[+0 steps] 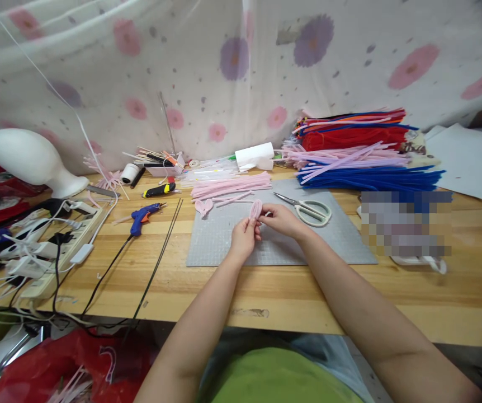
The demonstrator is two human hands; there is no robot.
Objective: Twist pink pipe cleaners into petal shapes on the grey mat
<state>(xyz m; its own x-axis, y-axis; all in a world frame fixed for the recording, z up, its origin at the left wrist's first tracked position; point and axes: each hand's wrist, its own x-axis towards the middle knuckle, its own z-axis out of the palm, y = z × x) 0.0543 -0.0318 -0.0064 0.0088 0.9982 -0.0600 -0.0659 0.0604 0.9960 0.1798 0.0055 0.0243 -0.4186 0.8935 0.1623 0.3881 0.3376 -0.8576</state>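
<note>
Above the grey cutting mat, my left hand pinches the lower end of a pink pipe-cleaner loop, which stands upright. My right hand is closed at the loop's right side, its fingertips touching it. A finished-looking pink heart-like piece lies on the mat's upper left. Beside it are a few loose pink stems and a bundle of pink pipe cleaners. Scissors with pale green handles lie just beyond my right hand, blades pointing left.
On the left are a blue glue gun, thin dark rods, a yellow-black cutter, a power strip with cables and a white foam head. Blue pipe cleaners and red bundles are piled at the back right.
</note>
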